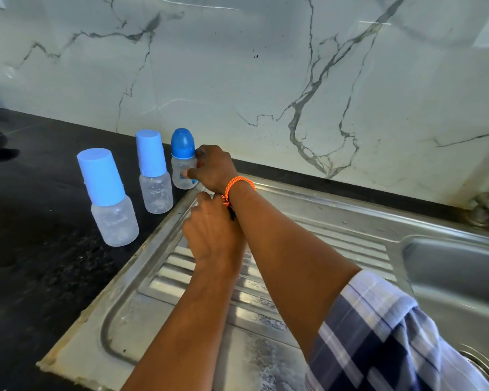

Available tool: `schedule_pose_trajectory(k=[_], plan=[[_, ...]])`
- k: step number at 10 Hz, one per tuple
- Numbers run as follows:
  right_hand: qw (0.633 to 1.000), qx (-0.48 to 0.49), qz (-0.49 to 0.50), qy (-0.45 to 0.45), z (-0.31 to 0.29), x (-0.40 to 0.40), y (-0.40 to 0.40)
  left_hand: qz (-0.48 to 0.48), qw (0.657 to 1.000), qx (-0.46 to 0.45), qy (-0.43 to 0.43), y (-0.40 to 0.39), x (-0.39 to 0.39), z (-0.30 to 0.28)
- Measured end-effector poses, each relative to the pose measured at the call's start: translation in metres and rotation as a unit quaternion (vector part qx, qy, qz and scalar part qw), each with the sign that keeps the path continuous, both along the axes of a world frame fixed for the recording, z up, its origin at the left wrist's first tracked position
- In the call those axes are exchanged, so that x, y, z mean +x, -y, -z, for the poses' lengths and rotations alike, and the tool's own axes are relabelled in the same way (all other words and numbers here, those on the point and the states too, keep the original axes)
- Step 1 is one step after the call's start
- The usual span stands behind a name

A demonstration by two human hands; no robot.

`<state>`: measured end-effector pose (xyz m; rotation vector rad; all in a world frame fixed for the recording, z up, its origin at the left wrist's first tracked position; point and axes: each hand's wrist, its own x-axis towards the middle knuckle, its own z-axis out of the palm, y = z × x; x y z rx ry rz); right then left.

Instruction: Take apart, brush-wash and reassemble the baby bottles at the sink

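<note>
Three clear plastic bottles [158, 170] (blue caps) | right hand [213, 167] grip clamps smallest | left hand [209, 230] unclear

Three clear bottles: light-blue caps [100, 176] [150, 152], darker blue domed cap [183, 143]. Black speckled counter [40, 235]. White, grey-veined marble wall [266, 66]. Orange braided wristband [239, 184]. Blue-white plaid sleeve [378, 334], lower right.

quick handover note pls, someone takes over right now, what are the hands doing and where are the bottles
Right hand grips the small dark-capped bottle at the counter's edge by the drainboard. Left hand hangs over the drainboard; whether it holds anything cannot be seen.
Two light-capped bottles stand upright on the black counter, caps on, droplets on them.
All three bottles are assembled. Whether any washing is done or left cannot be told from this view.
</note>
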<state>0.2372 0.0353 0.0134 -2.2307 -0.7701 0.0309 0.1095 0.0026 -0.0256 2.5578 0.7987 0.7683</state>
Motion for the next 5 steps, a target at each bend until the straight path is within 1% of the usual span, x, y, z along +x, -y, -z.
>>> schedule_pose_trajectory(k=[2, 4, 5], plan=[[1.0, 0.017, -0.005, -0.016, 0.004, 0.003, -0.006, -0.015, 1.0, -0.001, -0.024, -0.005, 0.003, 0.007], [0.998, 0.022, 0.007, -0.06, 0.008, 0.001, 0.009, -0.008, 0.999, 0.017, -0.043, -0.001, 0.001, 0.006], [0.991, 0.102, 0.035, -0.081, 0.007, -0.003, 0.043, 0.001, 0.998, 0.049, -0.044, 0.004, -0.001, 0.002]])
